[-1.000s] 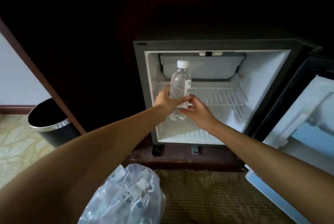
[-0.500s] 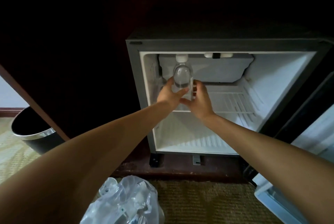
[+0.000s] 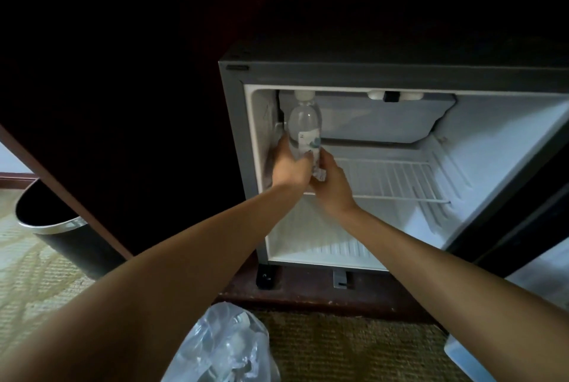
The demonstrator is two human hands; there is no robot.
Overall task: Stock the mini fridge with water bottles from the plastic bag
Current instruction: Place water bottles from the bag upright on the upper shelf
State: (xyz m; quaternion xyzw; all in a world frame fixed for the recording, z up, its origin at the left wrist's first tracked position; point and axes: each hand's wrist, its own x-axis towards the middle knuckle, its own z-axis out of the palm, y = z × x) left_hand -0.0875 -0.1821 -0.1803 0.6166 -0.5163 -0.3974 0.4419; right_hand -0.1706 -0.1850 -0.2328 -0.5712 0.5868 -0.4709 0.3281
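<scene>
Setting: open mini fridge (image 3: 237, 147), wire shelf (image 3: 397, 179)
Hands: left hand (image 3: 289, 166), right hand (image 3: 332, 184), fingers of both closed around upright water bottle (image 3: 304, 126)

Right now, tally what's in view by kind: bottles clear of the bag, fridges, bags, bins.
Water bottle: 1, held by left hand and right hand
Mini fridge: 1
Plastic bag: 1
Waste bin: 1
Total: 4
</scene>
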